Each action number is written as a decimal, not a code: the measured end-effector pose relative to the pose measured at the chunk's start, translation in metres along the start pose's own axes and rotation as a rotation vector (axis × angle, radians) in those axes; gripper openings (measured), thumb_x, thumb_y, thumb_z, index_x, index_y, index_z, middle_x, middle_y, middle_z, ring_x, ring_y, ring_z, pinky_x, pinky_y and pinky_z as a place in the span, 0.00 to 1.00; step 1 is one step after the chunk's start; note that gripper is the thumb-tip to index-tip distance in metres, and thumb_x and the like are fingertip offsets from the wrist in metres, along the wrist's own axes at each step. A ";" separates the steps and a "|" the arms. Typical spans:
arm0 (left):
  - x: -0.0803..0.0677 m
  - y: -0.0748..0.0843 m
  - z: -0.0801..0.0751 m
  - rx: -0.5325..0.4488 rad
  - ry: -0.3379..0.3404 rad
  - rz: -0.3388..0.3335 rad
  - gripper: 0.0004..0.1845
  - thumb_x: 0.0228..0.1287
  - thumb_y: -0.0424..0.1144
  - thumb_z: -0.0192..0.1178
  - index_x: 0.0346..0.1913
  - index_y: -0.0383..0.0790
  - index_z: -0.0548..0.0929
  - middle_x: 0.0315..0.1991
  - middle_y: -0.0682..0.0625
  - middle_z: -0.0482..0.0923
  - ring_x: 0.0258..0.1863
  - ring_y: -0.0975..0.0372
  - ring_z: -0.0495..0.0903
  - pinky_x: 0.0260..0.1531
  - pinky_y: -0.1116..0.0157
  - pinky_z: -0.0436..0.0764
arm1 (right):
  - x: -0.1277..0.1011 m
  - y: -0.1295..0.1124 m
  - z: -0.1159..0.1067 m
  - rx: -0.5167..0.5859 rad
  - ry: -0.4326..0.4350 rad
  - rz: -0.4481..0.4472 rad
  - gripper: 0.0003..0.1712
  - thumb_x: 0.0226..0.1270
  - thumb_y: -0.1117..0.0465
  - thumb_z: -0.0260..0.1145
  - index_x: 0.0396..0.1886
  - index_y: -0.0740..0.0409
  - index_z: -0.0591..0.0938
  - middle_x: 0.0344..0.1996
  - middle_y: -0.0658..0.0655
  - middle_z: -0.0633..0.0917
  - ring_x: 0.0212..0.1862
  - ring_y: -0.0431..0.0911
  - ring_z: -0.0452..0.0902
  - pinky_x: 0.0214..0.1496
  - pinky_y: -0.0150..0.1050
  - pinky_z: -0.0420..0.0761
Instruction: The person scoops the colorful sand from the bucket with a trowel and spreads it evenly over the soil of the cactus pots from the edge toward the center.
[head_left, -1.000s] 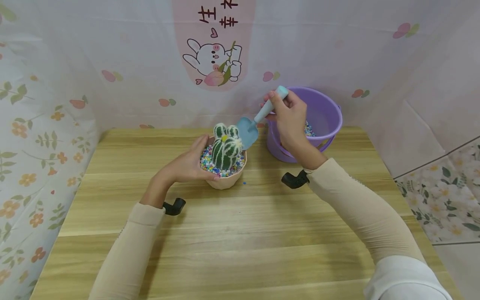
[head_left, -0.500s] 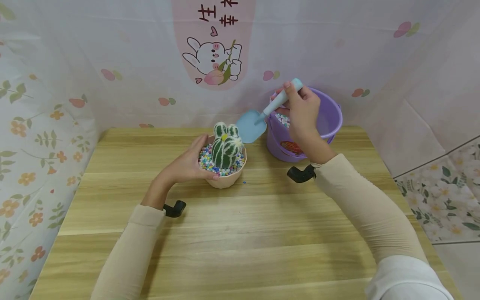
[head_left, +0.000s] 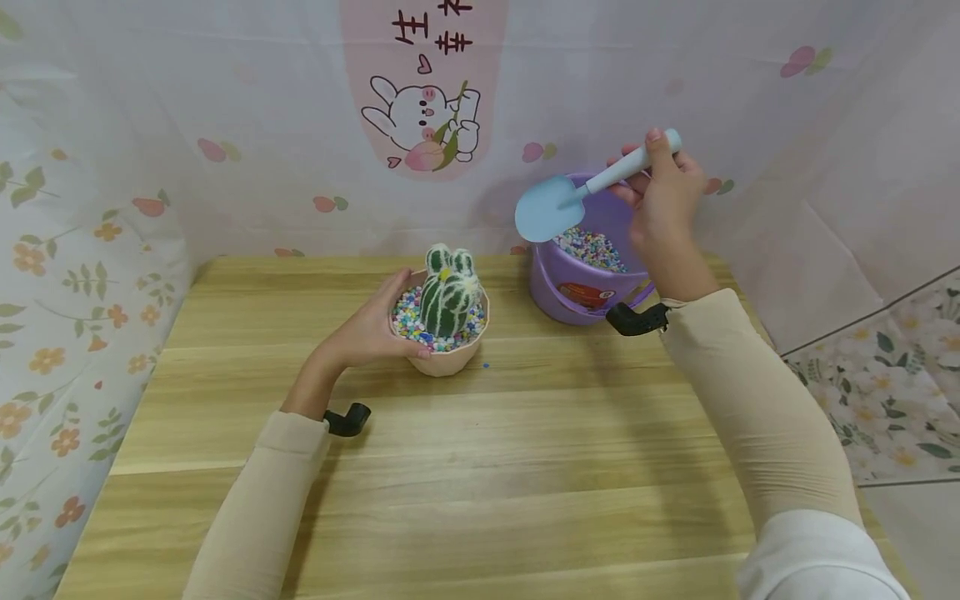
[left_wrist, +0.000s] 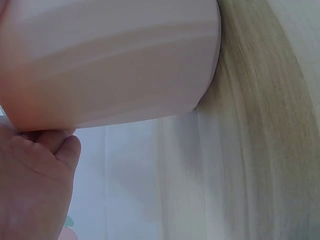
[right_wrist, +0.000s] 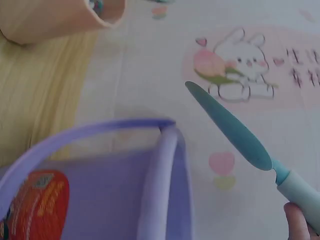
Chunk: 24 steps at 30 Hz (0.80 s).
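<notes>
My left hand (head_left: pixel 371 329) grips a pale pink flowerpot (head_left: pixel 444 363) on the table, thumb at the near rim and fingers round its far left side. In the pot a green cactus (head_left: pixel 442 310) with white fuzzy ribs stands amid colourful pebbles (head_left: pixel 408 317). Held by its pale handle, a light blue hand trowel (head_left: pixel 549 210) is in my right hand (head_left: pixel 663 200), its blade raised over the left rim of a purple bucket (head_left: pixel 551 287). More pebbles (head_left: pixel 592 248) lie inside that bucket. The right wrist view catches the trowel blade (right_wrist: pixel 230 127) edge-on, apart from the bucket rim.
One small blue pebble (head_left: pixel 486 365) lies on the wooden table (head_left: pixel 450 483), right of the pot. Behind, a white patterned cloth (head_left: pixel 262 125) hangs at the table's back edge. The bucket's handle (right_wrist: pixel 90 132) hangs down along its front side.
My right hand has carried the trowel rightward and up, from beside the cactus to above the bucket's rim. My left hand keeps its grip on the pot.
</notes>
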<state>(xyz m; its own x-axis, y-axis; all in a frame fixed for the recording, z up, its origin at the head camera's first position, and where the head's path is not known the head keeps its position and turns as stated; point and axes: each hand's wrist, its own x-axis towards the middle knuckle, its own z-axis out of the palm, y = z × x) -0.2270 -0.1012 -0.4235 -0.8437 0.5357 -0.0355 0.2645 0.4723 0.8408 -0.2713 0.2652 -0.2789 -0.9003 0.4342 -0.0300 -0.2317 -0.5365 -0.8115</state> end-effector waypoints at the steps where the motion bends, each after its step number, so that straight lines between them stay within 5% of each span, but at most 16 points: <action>1: 0.000 -0.001 0.000 -0.008 0.001 -0.005 0.68 0.42 0.49 0.79 0.79 0.46 0.39 0.79 0.46 0.37 0.77 0.51 0.40 0.71 0.41 0.49 | 0.002 -0.002 -0.002 0.011 0.014 0.006 0.13 0.66 0.59 0.67 0.41 0.65 0.78 0.30 0.62 0.85 0.33 0.57 0.87 0.30 0.45 0.84; 8: 0.000 -0.005 -0.002 -0.070 -0.017 -0.010 0.68 0.42 0.41 0.80 0.78 0.43 0.38 0.79 0.46 0.37 0.77 0.51 0.39 0.72 0.44 0.47 | 0.016 -0.013 -0.020 0.019 0.092 0.020 0.13 0.66 0.59 0.67 0.43 0.64 0.79 0.31 0.63 0.85 0.35 0.57 0.87 0.31 0.47 0.84; 24: 0.003 -0.004 -0.009 -0.120 -0.066 0.014 0.66 0.45 0.47 0.78 0.79 0.47 0.38 0.79 0.50 0.36 0.77 0.54 0.39 0.72 0.45 0.46 | 0.038 -0.015 -0.059 -0.035 0.213 0.029 0.12 0.67 0.58 0.66 0.44 0.60 0.79 0.31 0.59 0.83 0.27 0.52 0.85 0.21 0.41 0.83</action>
<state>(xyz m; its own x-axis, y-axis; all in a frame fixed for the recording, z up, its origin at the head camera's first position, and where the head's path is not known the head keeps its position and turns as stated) -0.2345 -0.1080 -0.4219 -0.8068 0.5881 -0.0558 0.2144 0.3795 0.9000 -0.2802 0.3329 -0.3022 -0.8072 0.5641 -0.1737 -0.1905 -0.5275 -0.8279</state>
